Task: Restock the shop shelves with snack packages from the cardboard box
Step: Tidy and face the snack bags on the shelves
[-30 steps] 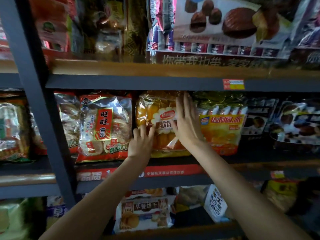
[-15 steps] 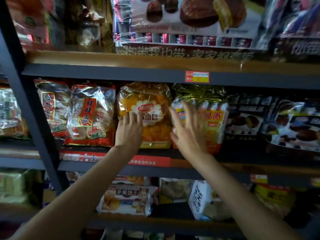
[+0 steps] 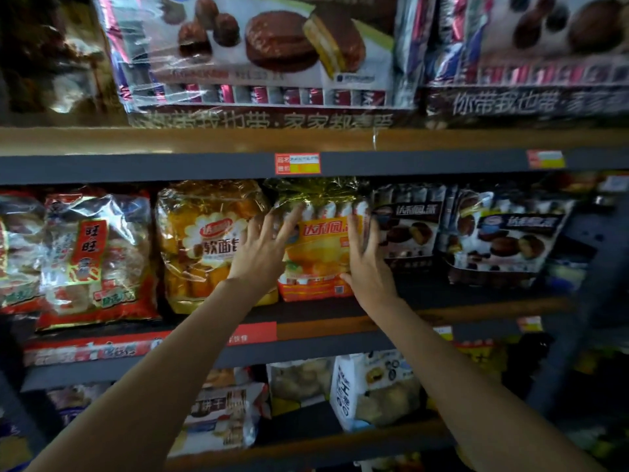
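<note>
Orange-and-yellow plastic snack bag with a crinkled gold foil top [image 3: 318, 257]: upright on the dark, wood-edged middle shelf [image 3: 459, 303], between the golden cellophane soft-bread bag [image 3: 200, 247] on its left and the black chocolate-pie bags [image 3: 410, 229] on its right. Bracketed now by both hands. Left hand [image 3: 260, 248]: released, fingers spread and straight, tips laid on the bag's left edge, wrist in front of the bread bag's right edge. Right hand [image 3: 366, 264]: released too, fingers straight and close together, pressed flat along the bag's right edge. Grasping nothing, either of them; pushing and squaring only.

Shifted rightward within the last second. A second ago, both on the soft-bread bag; half a second ago, the right already crossing to the orange bag; now the left arrived as well. Bread bag let go, upright beside the red-and-clear rice-cracker bag [image 3: 92, 260].

Reads as the bread bag judged settled and its neighbour being straightened in turn. Probably tidying the row, not placing new stock. No sight of the cardboard box, and no fresh package in either hand. Likely next: back to the box for another package, without tipping the loosely standing bags.
</note>
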Demonstrator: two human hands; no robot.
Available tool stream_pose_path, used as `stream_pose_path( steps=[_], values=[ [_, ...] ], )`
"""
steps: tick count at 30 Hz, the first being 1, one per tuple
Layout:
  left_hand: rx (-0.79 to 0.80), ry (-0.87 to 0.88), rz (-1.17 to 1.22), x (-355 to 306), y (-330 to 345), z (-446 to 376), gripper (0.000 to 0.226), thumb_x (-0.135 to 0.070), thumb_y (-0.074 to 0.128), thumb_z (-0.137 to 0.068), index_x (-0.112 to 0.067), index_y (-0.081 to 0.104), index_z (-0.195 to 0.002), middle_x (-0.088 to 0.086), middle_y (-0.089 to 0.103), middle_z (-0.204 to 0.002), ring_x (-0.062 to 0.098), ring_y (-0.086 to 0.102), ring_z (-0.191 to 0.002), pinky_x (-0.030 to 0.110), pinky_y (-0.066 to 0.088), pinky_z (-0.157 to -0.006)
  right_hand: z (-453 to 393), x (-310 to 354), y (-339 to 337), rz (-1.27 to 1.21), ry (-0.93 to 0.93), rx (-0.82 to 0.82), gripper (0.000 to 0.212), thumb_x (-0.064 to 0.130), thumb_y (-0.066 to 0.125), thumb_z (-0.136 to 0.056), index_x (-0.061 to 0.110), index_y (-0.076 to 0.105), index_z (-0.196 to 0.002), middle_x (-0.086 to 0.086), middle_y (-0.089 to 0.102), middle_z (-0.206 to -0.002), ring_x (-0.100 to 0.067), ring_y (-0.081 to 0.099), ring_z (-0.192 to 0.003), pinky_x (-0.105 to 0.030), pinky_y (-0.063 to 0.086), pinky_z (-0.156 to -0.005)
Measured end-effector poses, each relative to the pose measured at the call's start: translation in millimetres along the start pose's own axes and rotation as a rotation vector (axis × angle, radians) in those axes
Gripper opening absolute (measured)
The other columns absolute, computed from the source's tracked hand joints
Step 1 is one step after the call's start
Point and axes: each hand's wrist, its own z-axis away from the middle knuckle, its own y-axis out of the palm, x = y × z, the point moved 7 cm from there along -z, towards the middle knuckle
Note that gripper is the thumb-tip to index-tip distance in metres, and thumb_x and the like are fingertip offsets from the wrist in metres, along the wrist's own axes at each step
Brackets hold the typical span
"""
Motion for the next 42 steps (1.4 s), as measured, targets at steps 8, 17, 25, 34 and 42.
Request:
stream_pose_path(
  steps=[8, 17, 25, 34, 42],
  values=[
    [-0.367, -0.001, -0.009, -28, -17, 11, 0.063, -0.009, 0.049, -0.067, -0.005, 0.036, -0.129, 0.026, 0.05, -0.114, 0.041, 0.047, -0.103, 0.051, 0.046, -0.082, -1, -29, -23, -0.294, -0.154, -0.055, 0.078, 0.034, 0.065, -0.085, 0.017, 0.022, -0.148, -0.018, 0.02, -0.148, -0.03, 0.05, -0.119, -0.035, 0.052, -0.085],
    [-0.461, 0.142, -0.143, -157, -2, -44, 0.053, -0.021, 0.042, -0.069, -0.013, 0.049, -0.121, 0.011, 0.055, -0.122, 0.03, 0.039, -0.114, 0.044, 0.028, -0.097, -81, -125, -35, -0.035, -0.001, 0.065, 0.077, -0.002, 0.046, -0.092, 0.026, 0.004, -0.15, -0.004, -0.01, -0.158, -0.029, 0.062, -0.092, -0.031, 0.044, -0.052],
    [-0.335, -0.004, -0.276, -163, 32, -62, 0.061, -0.015, 0.05, -0.075, -0.001, 0.044, -0.134, 0.023, 0.048, -0.136, 0.036, 0.035, -0.133, 0.044, 0.007, -0.116, -102, -135, -39, -0.237, 0.004, 0.021, 0.04, -0.003, 0.042, -0.089, 0.013, 0.05, -0.125, -0.017, 0.036, -0.14, -0.034, 0.056, -0.097, -0.033, 0.042, -0.07],
    [-0.18, -0.048, -0.344, -168, 31, -64, 0.122, -0.048, 0.081, -0.054, -0.007, 0.012, -0.144, 0.023, 0.037, -0.144, 0.038, 0.035, -0.135, 0.05, 0.012, -0.112, -81, -142, -75, -0.394, -0.124, -0.041, 0.025, 0.013, 0.039, -0.098, 0.007, 0.056, -0.115, -0.005, 0.054, -0.106, -0.032, 0.048, -0.109, -0.03, 0.035, -0.081],
    [-0.36, 0.012, -0.14, -174, 6, -52, 0.103, -0.046, 0.081, -0.059, -0.002, 0.033, -0.14, 0.023, 0.047, -0.135, 0.039, 0.046, -0.125, 0.051, 0.027, -0.109, -61, -138, -90, -0.304, -0.093, -0.074, 0.024, 0.008, 0.052, -0.092, 0.013, 0.056, -0.115, -0.011, 0.042, -0.126, -0.03, 0.059, -0.095, -0.039, 0.053, -0.074]
  ],
)
